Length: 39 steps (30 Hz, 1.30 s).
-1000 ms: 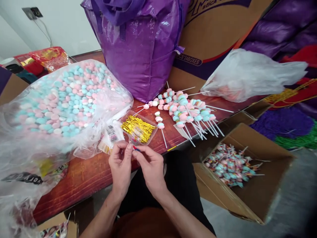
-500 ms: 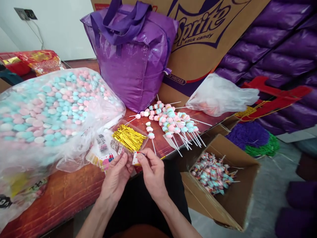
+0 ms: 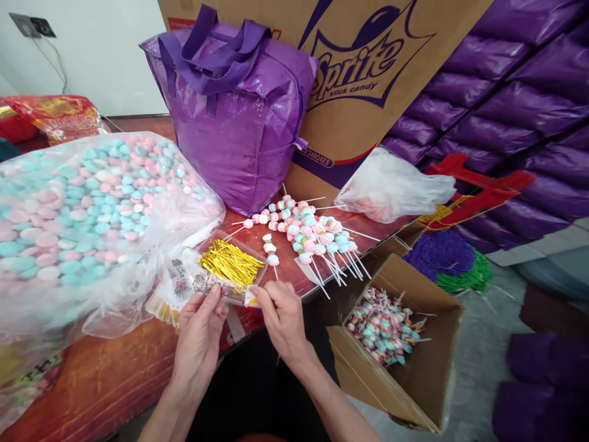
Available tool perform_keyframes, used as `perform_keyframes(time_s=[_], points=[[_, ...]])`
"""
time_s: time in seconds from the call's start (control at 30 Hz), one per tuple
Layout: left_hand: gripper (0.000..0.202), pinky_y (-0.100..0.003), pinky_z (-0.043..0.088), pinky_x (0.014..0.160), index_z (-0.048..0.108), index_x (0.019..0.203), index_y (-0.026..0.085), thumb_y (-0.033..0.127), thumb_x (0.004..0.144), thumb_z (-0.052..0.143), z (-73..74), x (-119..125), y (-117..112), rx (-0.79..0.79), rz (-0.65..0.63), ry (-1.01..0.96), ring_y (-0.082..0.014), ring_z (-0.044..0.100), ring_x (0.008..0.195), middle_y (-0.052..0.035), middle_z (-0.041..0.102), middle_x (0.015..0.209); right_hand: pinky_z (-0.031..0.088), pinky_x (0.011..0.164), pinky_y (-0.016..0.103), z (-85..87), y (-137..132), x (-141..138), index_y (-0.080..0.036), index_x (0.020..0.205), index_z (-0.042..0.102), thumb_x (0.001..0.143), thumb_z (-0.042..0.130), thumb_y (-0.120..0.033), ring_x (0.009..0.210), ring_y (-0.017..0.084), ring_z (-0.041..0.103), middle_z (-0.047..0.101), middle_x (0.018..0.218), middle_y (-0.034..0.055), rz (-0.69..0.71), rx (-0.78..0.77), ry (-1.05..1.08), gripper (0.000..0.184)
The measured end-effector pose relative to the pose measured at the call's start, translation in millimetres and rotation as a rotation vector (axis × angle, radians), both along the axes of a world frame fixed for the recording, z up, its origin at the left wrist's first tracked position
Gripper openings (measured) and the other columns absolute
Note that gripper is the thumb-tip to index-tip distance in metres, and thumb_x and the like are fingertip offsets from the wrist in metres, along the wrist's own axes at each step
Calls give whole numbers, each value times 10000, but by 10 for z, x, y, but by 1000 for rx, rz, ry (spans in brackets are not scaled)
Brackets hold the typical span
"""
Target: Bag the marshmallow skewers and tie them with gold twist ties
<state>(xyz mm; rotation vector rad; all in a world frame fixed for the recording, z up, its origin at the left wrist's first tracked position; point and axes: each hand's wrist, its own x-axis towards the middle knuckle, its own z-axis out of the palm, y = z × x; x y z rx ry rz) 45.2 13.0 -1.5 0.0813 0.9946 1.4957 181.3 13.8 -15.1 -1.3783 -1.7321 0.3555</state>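
Observation:
Between my two hands is a small clear plastic bag with a coloured print (image 3: pixel 251 297). My left hand (image 3: pixel 200 328) pinches its left side, with thumb and fingers pressed together. On the opposite side my right hand (image 3: pixel 283 319) grips the printed edge. Just beyond the bag sits a clear tray of gold twist ties (image 3: pixel 232 261), partly overlapped by it. More flat printed bags (image 3: pixel 168 294) lie to the left of the tray. A lone marshmallow skewer (image 3: pixel 270 248) rests right of the tray, near a pile of marshmallow skewers (image 3: pixel 317 230) on white sticks.
A big clear bag of pink, blue and white marshmallows (image 3: pixel 105 196) covers the table's left. Behind stand a purple tote bag (image 3: pixel 230 123) and a large carton (image 3: pixel 340 141). An open cardboard box (image 3: pixel 414 393) of wrapped skewers sits low at right. A white plastic bag (image 3: pixel 396 184) lies at the table's right end.
My left hand has shifted a little left and down, widening the gap between my hands. The small bag is stretched further across. The whole view has shifted slightly.

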Motion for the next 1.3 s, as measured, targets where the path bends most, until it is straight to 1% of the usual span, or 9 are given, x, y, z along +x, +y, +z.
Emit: perform_keyframes(time_s=[0.17, 0.23, 0.33, 0.43, 0.57, 0.77, 0.87, 1.03, 1.3], points=[[419, -149, 472, 501, 690, 677, 126, 208, 388, 982, -23, -22, 76, -26, 111, 6, -50, 550, 565, 31, 667, 677, 316, 705, 338, 292, 491, 421, -187, 666, 565, 1005, 505, -333, 643, 175, 486, 604, 663, 35, -368, 188, -492, 375], [403, -140, 467, 495, 689, 697, 121, 210, 426, 974, -40, -44, 101, -23, 144, 18, -47, 561, 570, 34, 669, 687, 306, 720, 358, 396, 700, 623, -151, 838, 657, 983, 529, -333, 763, 234, 551, 675, 829, 111, -561, 108, -684, 265], [339, -147, 506, 545, 686, 731, 124, 197, 525, 945, -57, -74, 136, -46, 170, 16, -56, 603, 604, 30, 681, 713, 305, 736, 389, 455, 893, 854, -97, 942, 695, 953, 535, -269, 858, 310, 594, 692, 907, 192, -608, -113, -835, 235], [238, -163, 526, 573, 666, 736, 129, 188, 657, 883, -70, -88, 159, -72, 146, -19, -64, 618, 595, 24, 669, 681, 312, 732, 405, 380, 922, 947, -83, 904, 716, 953, 463, -175, 837, 319, 628, 710, 903, 210, -572, -280, -812, 273], [114, -165, 520, 558, 658, 779, 134, 154, 806, 767, -77, -100, 171, -85, 114, -67, -64, 628, 580, 20, 665, 678, 344, 763, 409, 202, 860, 943, -83, 962, 723, 971, 454, -253, 812, 300, 639, 718, 915, 203, -566, -314, -713, 318], [171, -164, 517, 530, 641, 784, 134, 105, 941, 579, -26, -142, 202, -172, 120, -113, -52, 617, 520, 23, 652, 630, 400, 722, 371, 77, 613, 934, -122, 885, 748, 931, 492, -260, 764, 269, 618, 713, 823, 149, -664, -115, -290, 295], [187, -166, 520, 531, 631, 778, 133, 110, 951, 563, -17, -173, 229, -213, 130, -152, -49, 608, 500, 30, 635, 603, 444, 726, 337, 37, 285, 867, -161, 847, 741, 927, 537, -315, 742, 221, 605, 697, 791, 78, -545, 10, 85, 268], [165, -163, 524, 544, 632, 785, 132, 130, 943, 582, -37, -201, 252, -212, 131, -158, -50, 611, 511, 27, 634, 614, 461, 650, 283, -41, -289, 706, -210, 886, 753, 919, 627, -313, 722, 168, 580, 699, 851, 33, -230, -105, 539, 165], [164, -167, 510, 537, 631, 784, 135, 130, 942, 588, -40, -194, 238, -236, 148, -148, -49, 611, 509, 32, 640, 608, 482, 750, 324, -9, -517, 731, -236, 922, 732, 946, 574, -161, 804, 181, 639, 705, 861, 22, 62, -67, 296, 177]])
